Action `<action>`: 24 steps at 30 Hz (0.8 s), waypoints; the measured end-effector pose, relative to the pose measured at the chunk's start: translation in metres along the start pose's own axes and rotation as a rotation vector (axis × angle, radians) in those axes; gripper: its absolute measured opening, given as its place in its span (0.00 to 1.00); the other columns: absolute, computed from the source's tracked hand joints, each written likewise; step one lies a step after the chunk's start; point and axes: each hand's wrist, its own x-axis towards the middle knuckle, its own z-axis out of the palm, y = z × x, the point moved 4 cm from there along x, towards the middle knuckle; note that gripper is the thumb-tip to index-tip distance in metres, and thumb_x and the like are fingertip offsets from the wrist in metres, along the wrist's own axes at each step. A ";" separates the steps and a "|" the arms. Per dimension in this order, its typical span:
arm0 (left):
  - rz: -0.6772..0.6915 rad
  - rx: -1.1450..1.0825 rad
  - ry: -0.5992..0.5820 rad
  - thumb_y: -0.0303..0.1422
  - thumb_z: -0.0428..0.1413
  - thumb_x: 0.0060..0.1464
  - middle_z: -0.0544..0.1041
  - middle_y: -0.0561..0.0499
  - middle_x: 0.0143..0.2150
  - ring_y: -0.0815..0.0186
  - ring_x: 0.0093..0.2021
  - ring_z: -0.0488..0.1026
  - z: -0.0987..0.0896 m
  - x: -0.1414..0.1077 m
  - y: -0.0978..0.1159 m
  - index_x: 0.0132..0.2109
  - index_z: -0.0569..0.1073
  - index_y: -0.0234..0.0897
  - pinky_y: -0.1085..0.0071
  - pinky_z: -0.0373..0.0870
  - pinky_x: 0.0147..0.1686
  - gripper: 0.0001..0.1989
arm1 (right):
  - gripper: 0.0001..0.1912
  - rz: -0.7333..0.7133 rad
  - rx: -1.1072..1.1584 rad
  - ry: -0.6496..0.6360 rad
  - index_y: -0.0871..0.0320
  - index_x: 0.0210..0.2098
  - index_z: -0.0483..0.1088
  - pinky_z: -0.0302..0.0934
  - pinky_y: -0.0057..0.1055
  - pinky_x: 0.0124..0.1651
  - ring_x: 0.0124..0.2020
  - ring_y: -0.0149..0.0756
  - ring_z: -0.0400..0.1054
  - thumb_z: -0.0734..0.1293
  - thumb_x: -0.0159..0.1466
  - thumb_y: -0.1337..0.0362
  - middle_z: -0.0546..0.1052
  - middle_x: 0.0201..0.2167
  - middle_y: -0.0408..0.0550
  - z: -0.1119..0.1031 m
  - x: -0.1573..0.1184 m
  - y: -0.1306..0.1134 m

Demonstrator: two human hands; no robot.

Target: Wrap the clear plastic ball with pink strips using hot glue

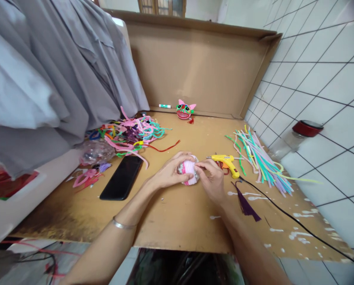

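Observation:
Over the middle of the table, my left hand [177,171] is wrapped round a small pink and white striped ball [189,171] that looks made of fuzzy pipe cleaners. Thumb and fingers of my right hand [209,174] are pinched together against the ball's right edge; what lies between those fingertips is too small to tell. Just beyond my right hand lies a yellow glue gun [227,161], nozzle pointing left. A purple tassel [246,202] rests on the table to the right of my right wrist.
A tangle of coloured pipe cleaners [138,132] and a black phone [121,178] lie left. Straight pipe cleaners [263,160] spread at right, near a red-lidded jar [297,136]. A finished animal-head craft [185,110] and a glue stick [165,106] sit by the cardboard wall [200,67]. A black cord [292,215] crosses the right side.

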 end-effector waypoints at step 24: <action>-0.012 0.011 0.001 0.37 0.61 0.51 0.70 0.42 0.56 0.53 0.62 0.64 0.000 0.000 -0.001 0.52 0.71 0.39 0.53 0.61 0.61 0.21 | 0.08 -0.046 -0.074 -0.017 0.55 0.37 0.74 0.66 0.35 0.41 0.36 0.35 0.70 0.62 0.67 0.63 0.74 0.32 0.46 0.001 -0.002 -0.004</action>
